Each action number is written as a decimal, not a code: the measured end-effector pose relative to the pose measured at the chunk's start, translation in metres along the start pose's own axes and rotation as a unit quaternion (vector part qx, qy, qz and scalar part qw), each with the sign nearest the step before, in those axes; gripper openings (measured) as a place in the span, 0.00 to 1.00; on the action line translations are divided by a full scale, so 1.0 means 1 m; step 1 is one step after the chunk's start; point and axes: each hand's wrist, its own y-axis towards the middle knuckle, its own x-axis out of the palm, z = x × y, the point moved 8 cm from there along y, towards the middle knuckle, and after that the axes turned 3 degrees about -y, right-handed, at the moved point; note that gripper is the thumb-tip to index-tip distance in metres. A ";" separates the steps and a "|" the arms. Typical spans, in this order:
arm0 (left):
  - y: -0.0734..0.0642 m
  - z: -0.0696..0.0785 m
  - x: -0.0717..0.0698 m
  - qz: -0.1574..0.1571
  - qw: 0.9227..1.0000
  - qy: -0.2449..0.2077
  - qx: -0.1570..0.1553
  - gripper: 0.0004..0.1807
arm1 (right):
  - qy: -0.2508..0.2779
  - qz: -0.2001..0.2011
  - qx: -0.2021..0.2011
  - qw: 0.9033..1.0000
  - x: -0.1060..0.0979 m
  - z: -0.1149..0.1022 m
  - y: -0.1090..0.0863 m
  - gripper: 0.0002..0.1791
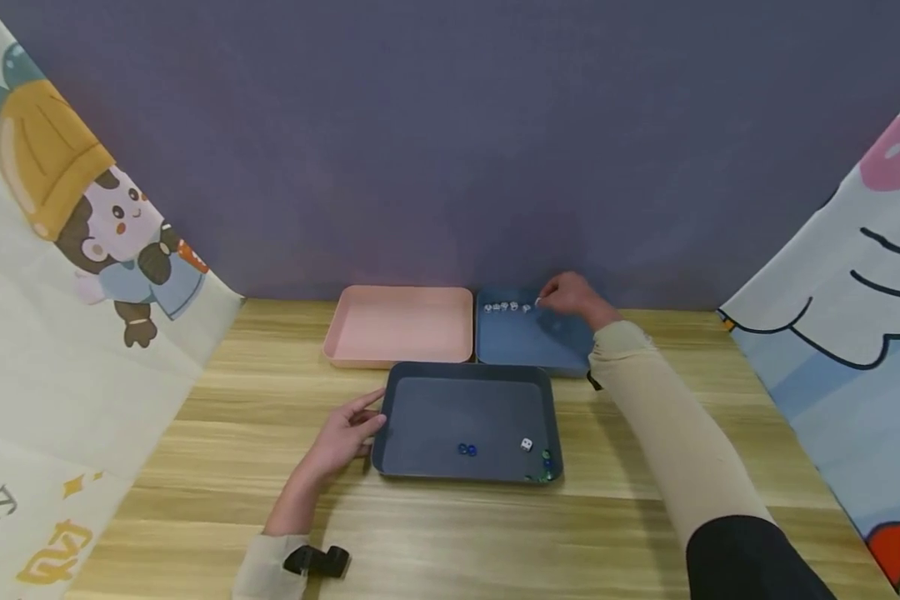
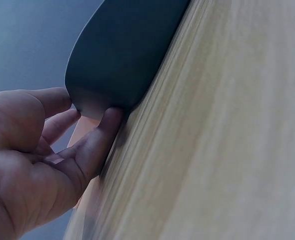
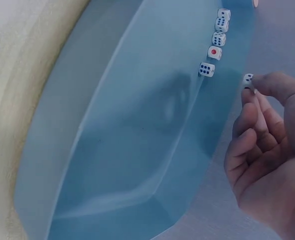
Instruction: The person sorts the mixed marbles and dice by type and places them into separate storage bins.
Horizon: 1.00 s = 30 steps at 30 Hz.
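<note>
My right hand [image 1: 573, 298] pinches a white die [image 3: 248, 80] between thumb and fingertips, just above the far side of the blue tray [image 1: 551, 346]. Along that side, several white dice [image 3: 214, 53] stand in a row to the left of the held one. My left hand [image 1: 341, 437] touches the left edge of the dark grey tray [image 1: 465, 372]; in the left wrist view its fingertips [image 2: 112, 120] rest against the outer wall. Inside the dark tray are one white die [image 1: 527, 445], two small blue pieces [image 1: 467, 450] and several green and blue pieces [image 1: 546, 462] by the right corner.
A pink tray [image 1: 401, 325] stands left of the blue one, behind the dark tray. All three are on a wood-grain table [image 1: 270, 400]. A dark purple backdrop [image 1: 435, 150] rises behind, with printed cloths [image 1: 67, 333] at both sides.
</note>
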 end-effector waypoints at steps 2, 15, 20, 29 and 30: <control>0.000 -0.001 0.002 -0.002 1.000 -0.002 -0.001 0.28 | 0.004 0.001 -0.002 1.000 -0.001 0.003 -0.001 0.16; -0.002 0.002 0.001 -0.004 1.000 0.001 0.001 0.28 | -0.007 0.005 -0.031 0.999 0.000 -0.006 -0.009 0.13; -0.002 0.002 -0.001 -0.005 1.000 0.015 0.000 0.28 | -0.004 -0.005 -0.039 0.999 -0.003 -0.017 -0.019 0.14; -0.003 0.004 0.000 -0.002 1.000 0.008 -0.002 0.28 | -0.023 -0.012 -0.097 0.995 -0.005 -0.043 -0.040 0.15; -0.003 0.004 0.000 -0.002 1.000 0.008 -0.001 0.28 | -0.028 -0.016 -0.102 0.994 -0.004 -0.048 -0.044 0.14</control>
